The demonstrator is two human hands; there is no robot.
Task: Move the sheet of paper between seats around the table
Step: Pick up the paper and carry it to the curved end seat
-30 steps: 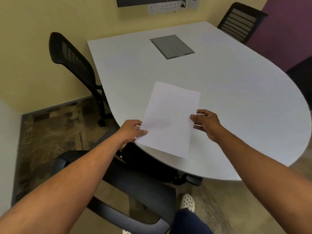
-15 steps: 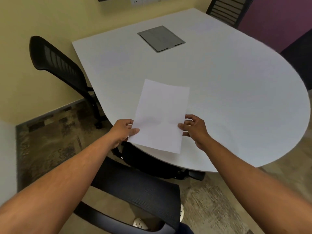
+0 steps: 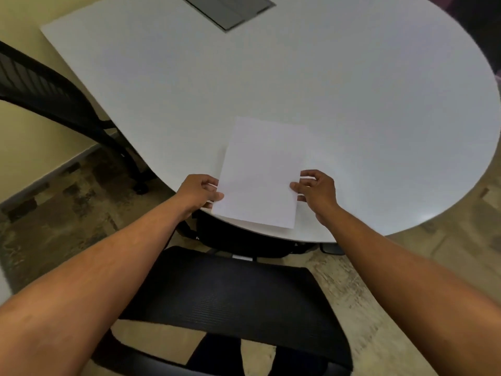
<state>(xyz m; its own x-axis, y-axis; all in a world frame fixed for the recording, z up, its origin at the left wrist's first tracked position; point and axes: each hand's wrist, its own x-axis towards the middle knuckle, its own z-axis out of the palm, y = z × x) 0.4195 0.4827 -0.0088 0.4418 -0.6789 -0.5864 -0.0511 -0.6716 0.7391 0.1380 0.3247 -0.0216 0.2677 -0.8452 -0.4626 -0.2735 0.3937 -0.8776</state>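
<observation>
A blank white sheet of paper [image 3: 261, 172] is held low over the near edge of the white table [image 3: 271, 77], close to its surface. My left hand [image 3: 199, 192] pinches the sheet's left edge. My right hand [image 3: 315, 189] pinches the right edge, thumb on top. Whether the sheet touches the tabletop I cannot tell. Directly below me stands a black mesh office chair [image 3: 230, 297], its back towards me and its seat tucked under the table's edge.
A second black chair [image 3: 40, 85] stands at the table's left side by the yellow wall. A grey cable hatch [image 3: 230, 8] is set into the tabletop at the far end. Patterned carpet lies around the table.
The view has shifted forward and down over the near chair. Both hands have lowered the sheet towards the table's near edge, still gripping its two sides.
</observation>
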